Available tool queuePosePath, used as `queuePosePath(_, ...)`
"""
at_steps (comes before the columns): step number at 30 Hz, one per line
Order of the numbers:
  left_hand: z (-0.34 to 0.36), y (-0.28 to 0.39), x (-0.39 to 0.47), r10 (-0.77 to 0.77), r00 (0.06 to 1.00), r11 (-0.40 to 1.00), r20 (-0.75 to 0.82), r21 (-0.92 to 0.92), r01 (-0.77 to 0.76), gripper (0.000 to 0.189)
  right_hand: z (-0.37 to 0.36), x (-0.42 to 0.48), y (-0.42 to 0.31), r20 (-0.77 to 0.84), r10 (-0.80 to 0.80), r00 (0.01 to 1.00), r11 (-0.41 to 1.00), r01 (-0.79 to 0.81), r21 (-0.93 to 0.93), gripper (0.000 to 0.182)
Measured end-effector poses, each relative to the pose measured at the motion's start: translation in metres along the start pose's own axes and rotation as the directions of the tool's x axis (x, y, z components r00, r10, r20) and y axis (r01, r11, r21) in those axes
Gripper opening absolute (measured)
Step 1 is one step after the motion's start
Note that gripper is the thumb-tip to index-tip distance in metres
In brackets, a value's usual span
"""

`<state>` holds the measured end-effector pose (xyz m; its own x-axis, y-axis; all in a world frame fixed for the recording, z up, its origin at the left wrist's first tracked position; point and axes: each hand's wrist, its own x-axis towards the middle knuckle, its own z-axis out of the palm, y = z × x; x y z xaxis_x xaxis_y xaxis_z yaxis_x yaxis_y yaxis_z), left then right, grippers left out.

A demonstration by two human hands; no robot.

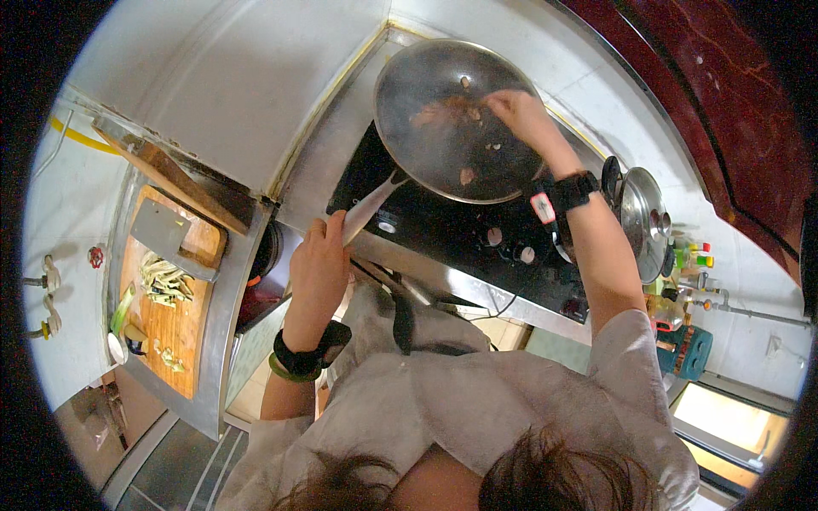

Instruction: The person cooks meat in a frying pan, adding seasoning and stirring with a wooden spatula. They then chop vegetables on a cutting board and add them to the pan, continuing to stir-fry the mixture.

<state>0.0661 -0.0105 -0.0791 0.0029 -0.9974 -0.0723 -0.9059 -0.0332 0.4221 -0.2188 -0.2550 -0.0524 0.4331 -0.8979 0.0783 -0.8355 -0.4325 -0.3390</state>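
My left hand (323,255) is wrapped around the long handle (372,207) of a dark wok (409,150). The wok stands at the back of a black gas cooktop (454,223), and steam rises from it. Small brown pieces of food (441,114) lie in its middle, with a few bits (467,176) scattered on the sides. Over the right half of the wok is my right hand (514,108), its fingertips pinched together. Whether something small is between those fingers is too blurred to tell.
At left, a wooden cutting board (172,329) bears a cleaver (160,233) and pale green vegetable strips (166,281). A pot with a glass lid (642,220) stands right of the cooktop, before several bottles (693,255). The dark red range hood (690,96) hangs at upper right.
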Motion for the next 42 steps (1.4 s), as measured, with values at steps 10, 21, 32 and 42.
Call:
queuePosePath(10,0.001,0.0,-0.002,0.001,1.0,1.0,-0.015,-0.016,-0.001,0.05,0.003,-0.034,-0.036,0.259,-0.078,0.963,0.996,0.066,0.057,0.025)
queuePosePath(21,0.002,-0.001,-0.001,0.023,0.999,1.0,-0.024,-0.007,-0.023,0.051,-0.014,-0.02,0.006,0.043,0.097,0.994,0.994,-0.095,-0.05,0.025)
queuePosePath(32,0.002,0.0,-0.003,-0.004,1.0,1.0,0.01,0.014,0.004,0.05,-0.031,-0.073,-0.039,0.373,0.042,0.927,0.998,-0.018,-0.068,0.024)
queuePosePath(42,0.002,-0.002,-0.001,0.019,1.0,1.0,-0.018,-0.022,-0.02,0.047,0.002,-0.01,0.005,0.071,0.04,0.997,0.999,-0.04,0.005,0.028)
